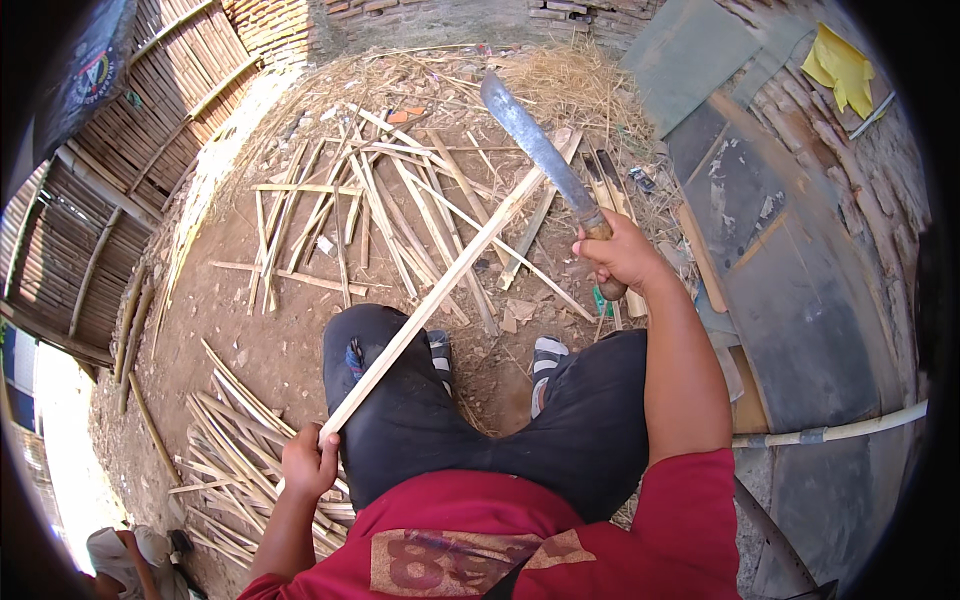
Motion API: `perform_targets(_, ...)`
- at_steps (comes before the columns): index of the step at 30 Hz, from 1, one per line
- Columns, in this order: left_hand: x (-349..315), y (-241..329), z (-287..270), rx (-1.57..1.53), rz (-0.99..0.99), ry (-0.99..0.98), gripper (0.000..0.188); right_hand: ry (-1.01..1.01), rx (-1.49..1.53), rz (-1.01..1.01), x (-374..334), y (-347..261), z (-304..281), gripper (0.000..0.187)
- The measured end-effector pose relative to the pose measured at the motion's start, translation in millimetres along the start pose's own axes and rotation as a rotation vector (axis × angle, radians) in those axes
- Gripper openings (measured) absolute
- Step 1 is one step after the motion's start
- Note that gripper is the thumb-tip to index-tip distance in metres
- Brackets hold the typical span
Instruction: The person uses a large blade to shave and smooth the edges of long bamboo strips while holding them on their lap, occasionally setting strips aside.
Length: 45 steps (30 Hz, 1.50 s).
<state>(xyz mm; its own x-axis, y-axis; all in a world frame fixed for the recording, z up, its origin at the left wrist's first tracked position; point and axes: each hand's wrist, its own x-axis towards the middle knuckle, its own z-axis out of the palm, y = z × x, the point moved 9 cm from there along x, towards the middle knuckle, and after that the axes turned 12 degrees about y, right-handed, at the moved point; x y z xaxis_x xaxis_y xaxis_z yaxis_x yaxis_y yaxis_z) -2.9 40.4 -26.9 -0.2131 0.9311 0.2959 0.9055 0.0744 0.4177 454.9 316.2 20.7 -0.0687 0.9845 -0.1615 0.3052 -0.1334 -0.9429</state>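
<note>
My left hand (308,462) is closed round the lower end of a long pale strip of split bamboo or wood (432,300). The strip slants up to the right across my left thigh. In my right hand (626,256) is the wooden handle of a machete (540,150), its broad blade pointing up and to the left. The strip's far end lies at the blade's edge; whether the two touch I cannot tell. Below and ahead, many similar strips (385,200) lie crisscrossed on the dirt. Another heap of strips (235,450) is beside my left leg.
Dark boards (790,300) and a pale pole (850,428) stand along the right side, with a yellow sheet (840,70) above. Bamboo panels (190,80) rise at the left. Dry straw (570,85) lies at the back. Another person (140,560) sits at the lower left.
</note>
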Motion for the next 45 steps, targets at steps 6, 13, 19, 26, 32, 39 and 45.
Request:
perform_targets(6,-1.3,-4.4,-3.0,-0.031,-0.017,-0.018,0.041,-0.008,0.111,0.016,-0.4,-1.4,-1.3,0.025)
perform_targets(13,-3.4,-9.4,-0.7,-0.054,-0.025,-0.027,0.042,-0.101,0.082,0.012,-6.8,-1.7,4.3,0.024)
perform_targets(19,0.6,-9.6,-3.0,-0.046,-0.057,-0.069,0.042,-0.151,-0.012,0.061,-13.5,-2.5,21.1,0.026)
perform_targets(26,7.7,-7.2,4.0,-0.072,-0.061,-0.058,0.042,-0.19,0.092,0.016,-9.0,-7.5,19.9,0.024)
perform_targets(32,10.8,-4.9,6.0,-0.025,-0.025,-0.065,0.043,-0.069,0.019,0.043,-7.1,0.0,15.1,0.023)
perform_targets(39,9.9,-4.0,9.6,-0.084,-0.03,-0.065,0.048,-0.006,0.167,0.027,1.7,4.2,-7.3,0.027)
perform_targets(45,9.1,-4.9,5.5,-0.115,-0.056,-0.084,0.048,0.059,0.324,0.022,1.9,-1.8,-15.7,0.028)
